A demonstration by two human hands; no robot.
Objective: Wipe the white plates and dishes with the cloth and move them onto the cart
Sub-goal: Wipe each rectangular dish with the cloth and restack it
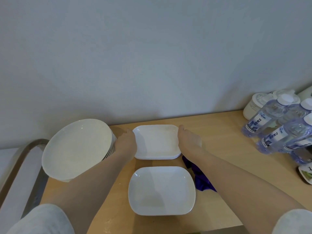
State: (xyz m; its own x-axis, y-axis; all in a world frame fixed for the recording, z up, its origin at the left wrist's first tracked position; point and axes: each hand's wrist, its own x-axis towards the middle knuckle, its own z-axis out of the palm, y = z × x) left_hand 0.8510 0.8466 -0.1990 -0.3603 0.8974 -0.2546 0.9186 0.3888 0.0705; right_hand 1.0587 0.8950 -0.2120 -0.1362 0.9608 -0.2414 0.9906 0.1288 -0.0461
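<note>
A stack of white rectangular dishes (156, 142) sits near the back of the wooden table (224, 149). My left hand (126, 141) holds its left edge and my right hand (188, 141) holds its right edge. One more white rectangular dish (161, 190) lies alone nearer to me. A tall pile of round white plates (76, 149) stands at the left. The purple cloth (200, 176) lies crumpled on the table under my right forearm, partly hidden.
The cart's metal rail (22, 166) curves along the left edge. Several water bottles (278, 125) and white jars (256, 105) crowd the table's right end. A small patterned object (305, 174) sits at the far right. A plain wall rises behind the table.
</note>
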